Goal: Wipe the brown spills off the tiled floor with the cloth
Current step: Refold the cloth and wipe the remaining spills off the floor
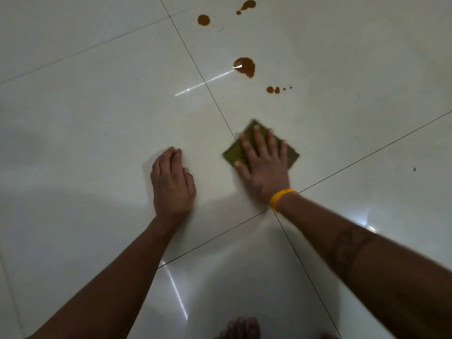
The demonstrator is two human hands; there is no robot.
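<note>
My right hand (263,165), with a yellow band on its wrist, presses flat on a folded green cloth (236,152) lying on the glossy white tiled floor (97,106). The hand looks blurred. My left hand (172,182) rests palm down on the tile, to the left of the cloth, fingers together, holding nothing. Beyond the cloth lie brown spills: a large puddle (245,66), two small drops (273,89) nearer the cloth, a round spot (203,20) and an elongated blot (248,5) at the top edge.
Dark grout lines cross the floor, meeting under my right wrist. Bare toes (242,329) show at the bottom edge. A tiny dark speck (414,169) sits on the tile at the right.
</note>
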